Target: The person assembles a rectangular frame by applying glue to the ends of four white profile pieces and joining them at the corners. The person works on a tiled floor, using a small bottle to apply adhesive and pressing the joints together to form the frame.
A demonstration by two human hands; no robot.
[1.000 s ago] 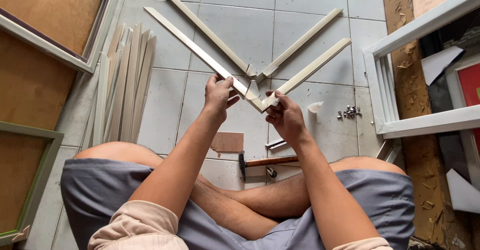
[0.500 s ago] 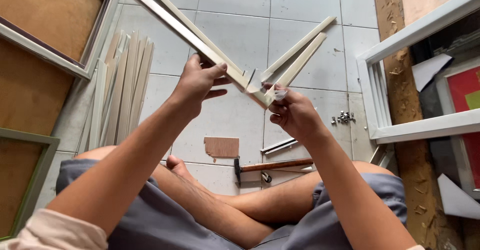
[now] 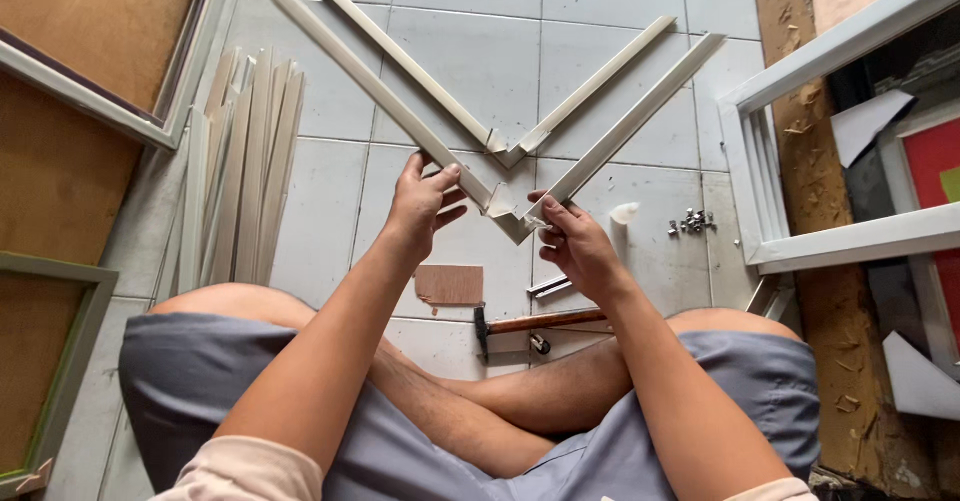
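Observation:
I sit cross-legged on a tiled floor. My left hand (image 3: 422,201) grips the left white moulding strip (image 3: 360,76) near its mitred end. My right hand (image 3: 572,243) pinches the right white moulding strip (image 3: 640,116) at the corner joint (image 3: 512,223), where the two strips meet in a V. A second V of two moulding strips (image 3: 510,146) lies on the tiles just behind them.
A hammer (image 3: 540,323) lies by my shins, with a brown cardboard scrap (image 3: 449,285) and a small metal piece (image 3: 548,286) beside it. Small metal fasteners (image 3: 690,223) and a white cap (image 3: 624,213) lie right. Several loose strips (image 3: 240,171) are stacked left; framed boards (image 3: 100,51) left, white frames (image 3: 840,231) right.
The joined strips, raised toward the camera half a second ago, are lower now near the floor, with both hands still at the corner.

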